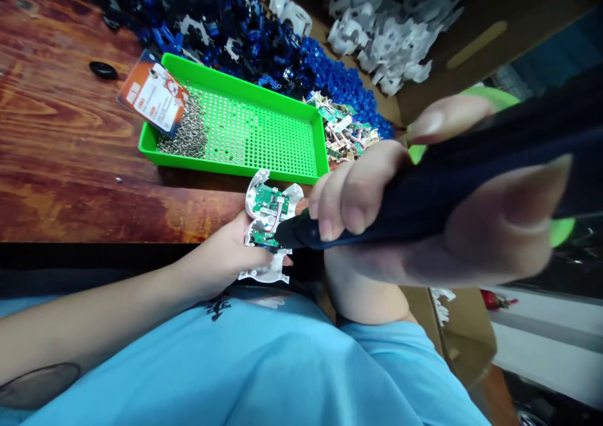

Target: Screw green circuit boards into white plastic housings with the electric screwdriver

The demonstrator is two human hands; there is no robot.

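Note:
My left hand holds a white plastic housing with a small green circuit board inside, at the table's near edge above my lap. My right hand, very close to the camera, is wrapped around a dark electric screwdriver. Its tip rests on the circuit board in the housing. A green perforated tray lies just beyond, with a heap of small silver screws in its left end.
An orange and white card leans on the tray's left corner. Blue plastic parts and white housings are piled behind. Small circuit boards lie right of the tray. A black oval piece sits on the wooden table. A cardboard box stands at lower right.

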